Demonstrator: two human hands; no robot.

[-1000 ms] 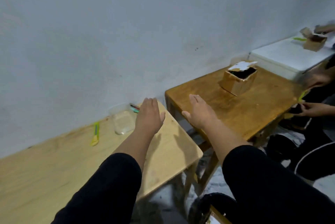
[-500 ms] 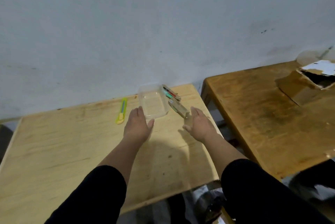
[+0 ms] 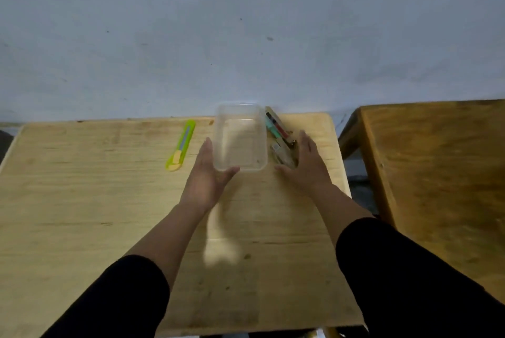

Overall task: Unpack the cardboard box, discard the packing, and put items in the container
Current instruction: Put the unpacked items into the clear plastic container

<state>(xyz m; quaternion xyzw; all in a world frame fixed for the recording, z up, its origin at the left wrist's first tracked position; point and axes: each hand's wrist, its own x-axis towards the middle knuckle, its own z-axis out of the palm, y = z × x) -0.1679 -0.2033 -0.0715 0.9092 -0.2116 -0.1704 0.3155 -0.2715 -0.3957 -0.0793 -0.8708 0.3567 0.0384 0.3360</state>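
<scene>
A clear, empty plastic container [image 3: 241, 143] stands at the far edge of the light wooden table [image 3: 95, 201]. My left hand [image 3: 207, 181] lies flat against its near-left corner, with the fingers along the left wall and the thumb at the front edge. Just right of the container is a small pile of items [image 3: 278, 129], some brown, some red and teal. My right hand [image 3: 307, 165] rests open against the right side of that pile, fingers straight. No cardboard box is in view.
A green and yellow utility knife [image 3: 181, 144] lies left of the container. A darker wooden table [image 3: 437, 173] stands to the right across a narrow gap. A grey wall [image 3: 246, 36] runs right behind both tables.
My view has swung left and down, so the darker table's box is out of sight. Both hands have moved forward, the left to the container and the right to the pile.
</scene>
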